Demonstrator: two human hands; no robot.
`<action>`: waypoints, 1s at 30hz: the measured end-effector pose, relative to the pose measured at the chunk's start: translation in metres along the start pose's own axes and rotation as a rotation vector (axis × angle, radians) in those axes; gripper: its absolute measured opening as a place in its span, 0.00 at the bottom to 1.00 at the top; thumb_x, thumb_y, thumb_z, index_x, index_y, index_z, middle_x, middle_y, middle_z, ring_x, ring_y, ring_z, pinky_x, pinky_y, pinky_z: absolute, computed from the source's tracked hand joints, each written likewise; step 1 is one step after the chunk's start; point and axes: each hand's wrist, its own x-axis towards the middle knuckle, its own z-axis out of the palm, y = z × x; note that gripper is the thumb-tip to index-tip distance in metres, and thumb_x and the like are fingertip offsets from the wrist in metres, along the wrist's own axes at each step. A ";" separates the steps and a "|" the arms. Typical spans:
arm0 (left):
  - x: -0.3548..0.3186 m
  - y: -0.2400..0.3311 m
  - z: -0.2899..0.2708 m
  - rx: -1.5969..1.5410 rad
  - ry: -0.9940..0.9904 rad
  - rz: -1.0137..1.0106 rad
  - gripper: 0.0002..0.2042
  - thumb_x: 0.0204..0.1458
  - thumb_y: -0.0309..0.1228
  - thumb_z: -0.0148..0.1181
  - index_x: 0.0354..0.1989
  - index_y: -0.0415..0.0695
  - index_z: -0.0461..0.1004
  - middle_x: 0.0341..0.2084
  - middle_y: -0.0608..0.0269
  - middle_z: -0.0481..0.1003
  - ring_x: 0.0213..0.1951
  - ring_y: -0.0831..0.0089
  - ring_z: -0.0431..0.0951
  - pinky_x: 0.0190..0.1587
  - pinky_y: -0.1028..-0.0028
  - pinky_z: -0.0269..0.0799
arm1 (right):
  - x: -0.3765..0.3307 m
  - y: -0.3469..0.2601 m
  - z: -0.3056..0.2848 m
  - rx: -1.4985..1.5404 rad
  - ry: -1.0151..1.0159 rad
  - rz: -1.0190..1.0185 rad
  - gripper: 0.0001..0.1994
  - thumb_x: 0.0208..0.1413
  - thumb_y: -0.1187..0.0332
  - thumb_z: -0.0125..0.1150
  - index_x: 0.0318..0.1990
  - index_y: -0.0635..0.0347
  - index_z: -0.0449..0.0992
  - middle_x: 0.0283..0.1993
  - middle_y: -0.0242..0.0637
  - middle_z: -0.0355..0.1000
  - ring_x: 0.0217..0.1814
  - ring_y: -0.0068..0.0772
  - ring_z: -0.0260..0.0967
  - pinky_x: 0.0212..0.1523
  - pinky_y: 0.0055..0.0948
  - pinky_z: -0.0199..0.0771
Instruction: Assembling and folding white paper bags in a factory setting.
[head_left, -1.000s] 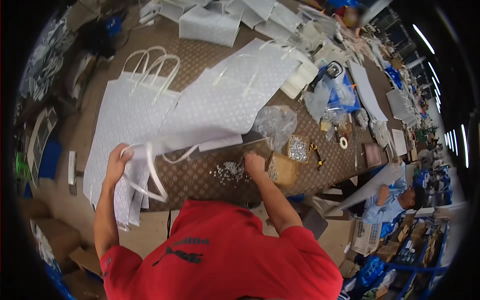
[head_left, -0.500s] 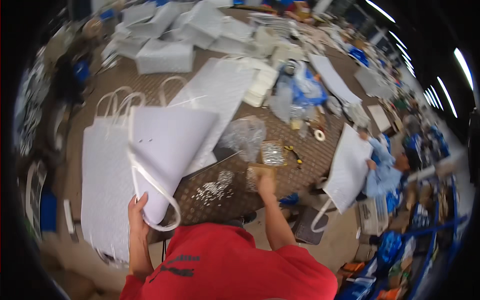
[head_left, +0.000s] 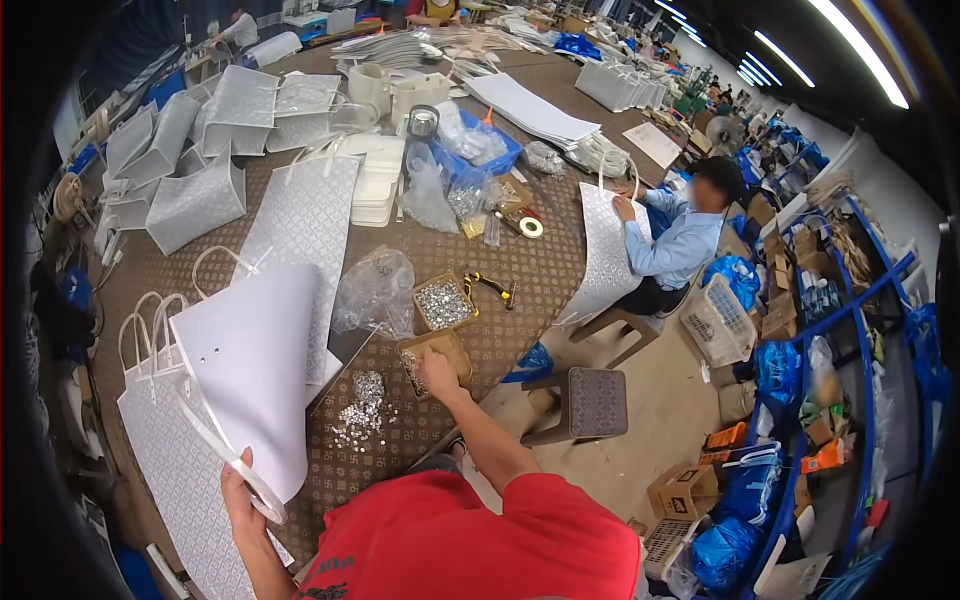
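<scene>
My left hand [head_left: 240, 495] is closed on the lower edge of a white bag panel [head_left: 255, 345], next to its white strap handle [head_left: 215, 428]. The panel curls upward, showing its plain side with two small dark marks or holes. Beneath it lie patterned white panels [head_left: 165, 440] with loop handles. My right hand [head_left: 437, 373] reaches into a small cardboard box [head_left: 461, 352] of small metal pieces, its fingers bent down and their tips hidden. Beyond stands another box [head_left: 444, 303] full of shiny metal pieces. A heap of silvery pieces [head_left: 365, 405] lies loose on the brown patterned table.
Yellow-and-black pliers [head_left: 470, 290], a clear plastic bag [head_left: 378, 290] and a tape roll [head_left: 531, 227] lie beyond the boxes. White bags [head_left: 200, 205] crowd the far left. A stool [head_left: 590, 403] stands at right, near a seated co-worker [head_left: 675, 235] holding a white panel.
The view has shifted, with more of the right side and far table showing. My left hand still grips the panel; my right hand remains at the same box.
</scene>
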 end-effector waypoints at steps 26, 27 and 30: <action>-0.062 -0.010 0.079 0.187 -0.169 0.154 0.12 0.56 0.28 0.61 0.46 0.35 0.78 0.34 0.65 0.79 0.35 0.81 0.75 0.38 0.77 0.72 | -0.110 -0.235 -0.094 0.969 -0.618 -0.335 0.02 0.58 0.78 0.62 0.37 0.61 0.76 0.47 0.29 0.63 0.45 0.22 0.64 0.47 0.21 0.66; -0.062 -0.011 0.080 0.223 -0.168 0.181 0.12 0.56 0.28 0.61 0.45 0.35 0.78 0.33 0.65 0.79 0.34 0.81 0.75 0.37 0.77 0.71 | -0.110 -0.237 -0.097 0.974 -0.639 -0.312 0.03 0.57 0.78 0.62 0.38 0.61 0.75 0.46 0.29 0.63 0.44 0.22 0.64 0.46 0.21 0.66; -0.062 -0.003 0.078 0.370 -0.211 0.169 0.14 0.54 0.26 0.61 0.48 0.35 0.78 0.38 0.63 0.80 0.38 0.78 0.77 0.43 0.76 0.73 | -0.111 -0.240 -0.103 0.983 -0.675 -0.250 0.06 0.56 0.79 0.63 0.39 0.60 0.74 0.43 0.29 0.64 0.43 0.21 0.65 0.46 0.21 0.67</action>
